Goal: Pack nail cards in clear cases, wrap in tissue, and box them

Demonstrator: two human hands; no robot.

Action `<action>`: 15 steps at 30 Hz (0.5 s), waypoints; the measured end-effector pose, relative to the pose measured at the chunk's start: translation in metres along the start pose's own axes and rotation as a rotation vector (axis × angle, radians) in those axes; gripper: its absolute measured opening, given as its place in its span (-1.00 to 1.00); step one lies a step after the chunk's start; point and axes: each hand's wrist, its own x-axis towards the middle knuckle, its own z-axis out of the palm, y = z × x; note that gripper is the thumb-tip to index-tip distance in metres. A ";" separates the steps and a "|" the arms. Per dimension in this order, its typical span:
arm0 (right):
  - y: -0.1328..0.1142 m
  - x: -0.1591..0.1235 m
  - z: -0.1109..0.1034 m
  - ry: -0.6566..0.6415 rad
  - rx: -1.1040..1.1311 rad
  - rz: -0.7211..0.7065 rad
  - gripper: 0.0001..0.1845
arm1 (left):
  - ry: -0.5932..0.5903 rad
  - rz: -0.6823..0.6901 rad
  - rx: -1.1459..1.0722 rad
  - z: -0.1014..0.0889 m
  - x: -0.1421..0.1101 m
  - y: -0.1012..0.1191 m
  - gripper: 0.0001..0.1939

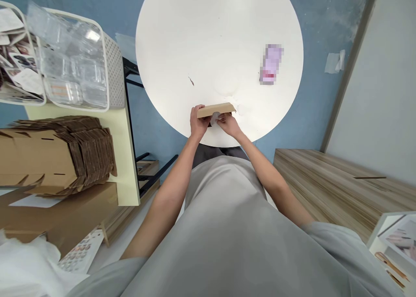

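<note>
A small flat brown cardboard box [216,109] rests at the near edge of the round white table [182,50]. My left hand [199,124] is closed round the box's left end, thumb on top. My right hand [229,124] is closed just below the box's front edge, its fingers pinching something white and small between the two hands that I cannot make out. Both forearms reach in from below over my grey shirt.
A blurred purple item [271,64] lies on the table's right side. At left, a white basket [113,67] of clear plastic packs stands on a pale shelf above a stack of flat cardboard blanks [61,152]. A wooden bench [331,184] is at right.
</note>
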 end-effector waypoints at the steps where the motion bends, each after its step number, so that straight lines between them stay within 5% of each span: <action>1: 0.005 -0.008 -0.010 -0.023 0.054 -0.025 -0.84 | 0.021 -0.001 -0.016 0.000 0.000 0.001 -0.59; 3: 0.016 -0.019 -0.032 0.021 0.069 -0.014 -0.84 | 0.033 -0.015 -0.024 0.000 0.000 0.002 -0.63; 6: 0.028 -0.014 -0.059 0.264 0.017 0.090 -0.66 | 0.019 -0.059 -0.018 -0.001 0.001 0.003 -0.63; 8: 0.030 0.001 -0.067 0.242 0.033 0.057 -0.58 | 0.013 -0.077 -0.017 0.000 0.003 0.003 -0.63; 11: 0.025 0.021 -0.065 0.135 -0.018 -0.033 -0.81 | 0.015 -0.105 -0.018 0.001 0.006 0.001 -0.63; 15: 0.018 0.019 -0.047 0.162 -0.165 -0.065 -0.89 | 0.009 -0.117 -0.026 0.002 0.008 -0.002 -0.60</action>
